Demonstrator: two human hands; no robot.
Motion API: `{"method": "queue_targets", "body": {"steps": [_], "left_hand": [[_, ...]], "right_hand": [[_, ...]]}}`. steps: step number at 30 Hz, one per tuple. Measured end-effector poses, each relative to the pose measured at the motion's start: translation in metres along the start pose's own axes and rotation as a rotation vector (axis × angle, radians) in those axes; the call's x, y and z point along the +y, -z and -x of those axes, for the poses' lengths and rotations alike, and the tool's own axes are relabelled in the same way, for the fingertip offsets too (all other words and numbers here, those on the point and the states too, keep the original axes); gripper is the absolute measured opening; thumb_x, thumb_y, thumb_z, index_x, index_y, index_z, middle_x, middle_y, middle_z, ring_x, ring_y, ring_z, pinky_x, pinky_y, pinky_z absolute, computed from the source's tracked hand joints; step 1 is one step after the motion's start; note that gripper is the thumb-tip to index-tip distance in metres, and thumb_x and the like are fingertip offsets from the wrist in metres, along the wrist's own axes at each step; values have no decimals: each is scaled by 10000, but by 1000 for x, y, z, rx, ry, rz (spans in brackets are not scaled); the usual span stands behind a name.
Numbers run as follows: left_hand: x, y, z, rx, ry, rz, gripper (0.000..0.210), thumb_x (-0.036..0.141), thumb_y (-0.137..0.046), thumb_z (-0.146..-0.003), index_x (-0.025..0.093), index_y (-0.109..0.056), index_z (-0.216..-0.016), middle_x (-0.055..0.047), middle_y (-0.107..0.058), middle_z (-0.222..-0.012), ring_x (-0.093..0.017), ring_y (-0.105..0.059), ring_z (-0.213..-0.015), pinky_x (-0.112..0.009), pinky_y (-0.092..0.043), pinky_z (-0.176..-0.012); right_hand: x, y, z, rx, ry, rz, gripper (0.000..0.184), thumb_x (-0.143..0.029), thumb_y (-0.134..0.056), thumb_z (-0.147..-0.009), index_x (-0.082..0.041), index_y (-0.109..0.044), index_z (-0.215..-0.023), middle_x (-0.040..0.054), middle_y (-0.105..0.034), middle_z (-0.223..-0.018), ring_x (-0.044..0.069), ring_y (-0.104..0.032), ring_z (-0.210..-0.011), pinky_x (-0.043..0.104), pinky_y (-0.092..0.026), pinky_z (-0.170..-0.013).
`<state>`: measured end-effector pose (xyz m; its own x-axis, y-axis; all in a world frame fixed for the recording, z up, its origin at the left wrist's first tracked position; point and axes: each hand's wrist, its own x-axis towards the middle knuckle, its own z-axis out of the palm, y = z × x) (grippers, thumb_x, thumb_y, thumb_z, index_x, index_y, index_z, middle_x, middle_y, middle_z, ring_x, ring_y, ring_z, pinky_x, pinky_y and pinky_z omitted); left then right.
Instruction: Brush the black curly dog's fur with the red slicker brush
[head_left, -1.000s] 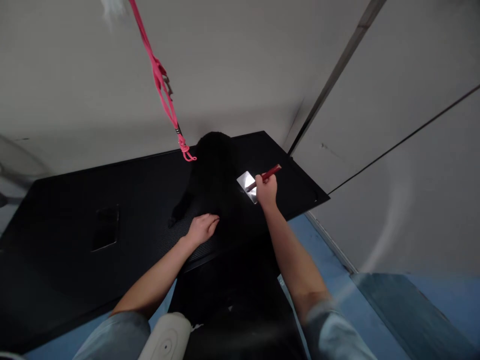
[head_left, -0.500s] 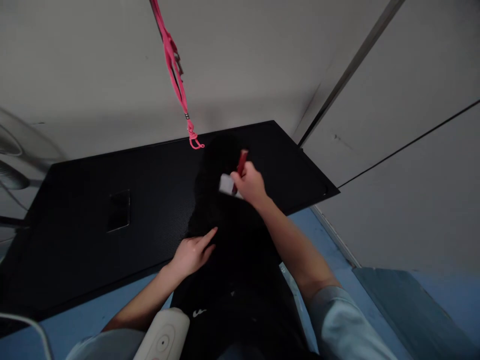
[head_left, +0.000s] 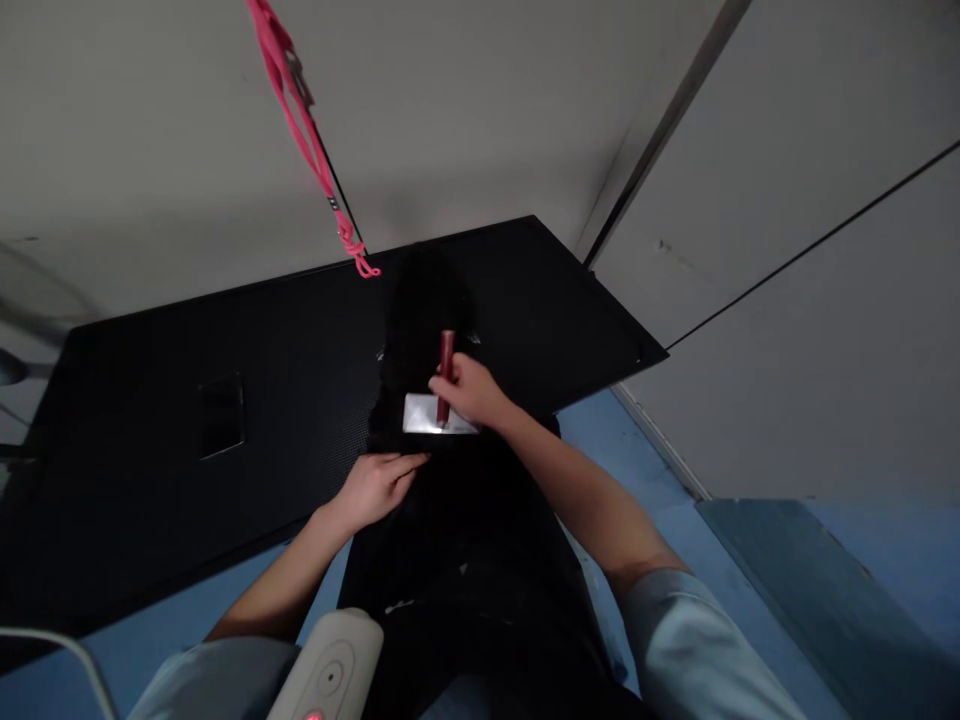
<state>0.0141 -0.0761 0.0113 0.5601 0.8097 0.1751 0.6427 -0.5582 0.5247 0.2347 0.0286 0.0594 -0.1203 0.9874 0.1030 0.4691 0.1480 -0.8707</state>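
My right hand (head_left: 471, 390) is closed round the dark red handle of a brush (head_left: 420, 413). The brush has a flat, silvery rectangular head, which lies against a black, furry-looking piece (head_left: 427, 310); the underside of the head is hidden. My left hand (head_left: 381, 487) rests on the near part of this black piece, fingers stretched out and holding nothing. It is to the left of the brush head and closer to me. The black piece runs over the table towards my lap, and its near edge blends into dark cloth.
A phone-like dark slab (head_left: 222, 415) lies on the black table (head_left: 300, 350) to the left. A pink cord (head_left: 300, 125) with a metal clip hangs near the wall. At the bottom is a white device (head_left: 330, 660) with a round button; a white cable (head_left: 67, 640) curves at lower left.
My right hand has drawn the brush towards me, and its head now lies flat on the black piece. My left hand has stayed nearly in place. The view has shifted slightly.
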Motion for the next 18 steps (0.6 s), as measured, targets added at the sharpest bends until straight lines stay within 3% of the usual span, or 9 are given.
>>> {"method": "queue_targets", "body": {"steps": [4,8,12,16,18], "left_hand": [[-4,-1,-1,-15,2,-6,306,193,-446,-837,216,-663,-1051,-63,-709,-913,-155,-664,-726,-262,-520,-664],[-9,2,-1,-46,-15,6,313,181,-432,-836,211,-656,-1053,-61,-704,-953,-163,-667,-794,-274,-521,-715],[-14,5,-8,-50,15,2,308,174,-423,-823,203,-653,-1026,-53,-701,-949,-166,-662,-820,-276,-511,-744],[-15,12,-17,-108,89,-43,292,151,-422,-791,209,-642,-974,-32,-696,-869,-162,-651,-762,-267,-495,-700],[-11,18,-22,-95,160,-149,279,150,-429,-772,205,-639,-948,-38,-679,-823,-178,-638,-742,-286,-487,-675]], "right_hand": [[8,-3,2,233,-70,11,266,-378,-535,-767,-186,-527,-950,15,-601,-771,146,-571,-685,279,-435,-646],[19,-6,-2,35,-61,-97,240,-338,-555,-746,-179,-531,-925,-3,-610,-717,125,-573,-621,252,-439,-600],[34,-2,1,99,-247,-100,175,-273,-490,-772,-172,-521,-911,-13,-590,-619,121,-555,-528,238,-414,-522],[43,-14,43,-324,-269,-136,181,-366,-521,-771,-188,-503,-740,-34,-527,-498,112,-479,-416,225,-342,-426],[45,-30,72,-318,-255,-107,206,-356,-532,-764,-190,-462,-662,-32,-510,-507,104,-473,-443,218,-338,-439]]}}
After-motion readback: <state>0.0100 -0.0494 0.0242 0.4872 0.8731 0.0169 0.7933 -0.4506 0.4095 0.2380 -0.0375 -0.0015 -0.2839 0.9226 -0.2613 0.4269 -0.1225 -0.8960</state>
